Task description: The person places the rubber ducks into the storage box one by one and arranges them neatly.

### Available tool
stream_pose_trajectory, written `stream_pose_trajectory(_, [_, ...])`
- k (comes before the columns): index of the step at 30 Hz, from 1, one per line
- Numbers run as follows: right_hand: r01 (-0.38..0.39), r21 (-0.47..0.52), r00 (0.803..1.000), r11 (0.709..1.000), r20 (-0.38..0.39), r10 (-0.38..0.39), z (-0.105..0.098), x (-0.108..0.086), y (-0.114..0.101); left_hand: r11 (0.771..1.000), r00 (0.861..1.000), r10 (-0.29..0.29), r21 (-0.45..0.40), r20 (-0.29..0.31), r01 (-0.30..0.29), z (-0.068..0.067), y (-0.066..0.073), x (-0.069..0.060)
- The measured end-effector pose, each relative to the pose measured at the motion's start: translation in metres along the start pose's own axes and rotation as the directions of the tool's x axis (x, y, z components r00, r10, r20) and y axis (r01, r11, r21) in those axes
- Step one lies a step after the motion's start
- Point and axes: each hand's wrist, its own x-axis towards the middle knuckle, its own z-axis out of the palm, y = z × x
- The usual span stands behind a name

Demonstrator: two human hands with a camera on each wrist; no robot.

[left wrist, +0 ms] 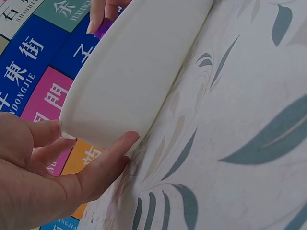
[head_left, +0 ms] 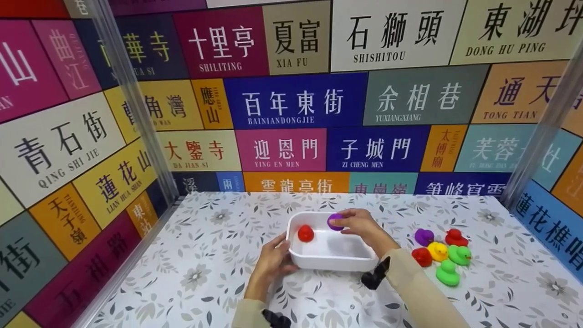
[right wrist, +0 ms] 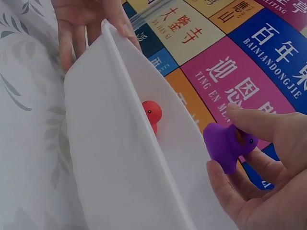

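A white plastic tub [head_left: 334, 263] sits on the table with a red rubber duck [head_left: 305, 233] inside near its left end. My left hand [head_left: 273, 258] holds the tub's left end, its fingers and thumb spread about the corner in the left wrist view [left wrist: 62, 172]. Over the tub's far side, my right hand [head_left: 360, 226] pinches a purple rubber duck [right wrist: 229, 143] between thumb and fingers. In the right wrist view the duck is level with the tub's rim, and the red duck [right wrist: 152, 114] shows partly behind the near wall.
Right of the tub, several rubber ducks stand grouped: purple [head_left: 424, 237], red [head_left: 456, 237], another red [head_left: 421, 257], yellow [head_left: 437, 251] and two green, one [head_left: 460, 255] behind the other [head_left: 448, 273]. A patterned cloth covers the table [head_left: 196, 278]; panels with lettering [head_left: 296, 102] rise behind.
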Motion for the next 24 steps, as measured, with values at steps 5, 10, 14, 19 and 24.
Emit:
stream_pose_trajectory(5, [-0.007,0.006,1.000,1.000,-0.009,0.007,0.013,0.009,0.002,1.000,1.000,-0.001,-0.004,0.005,0.001,-0.001,0.000,0.000])
stream_pose_trajectory(10, [-0.036,0.025,0.999,0.999,-0.026,0.036,0.023,0.017,0.009,1.000,1.000,0.009,0.012,0.002,-0.009,-0.002,0.001,0.000])
stream_pose_trajectory(14, [-0.055,0.038,0.998,0.998,-0.028,0.056,0.029,0.023,0.014,1.000,1.000,0.009,0.014,-0.003,-0.009,-0.002,0.003,0.001])
stream_pose_trajectory(19, [-0.075,0.017,0.996,0.997,-0.044,0.076,0.037,0.028,0.017,1.000,1.000,0.019,-0.009,0.005,-0.019,-0.001,0.002,0.002])
stream_pose_trajectory(24, [-0.104,-0.012,0.993,0.994,-0.065,0.103,0.042,0.029,0.020,1.000,1.000,0.029,-0.012,0.010,-0.028,-0.001,-0.002,0.003])
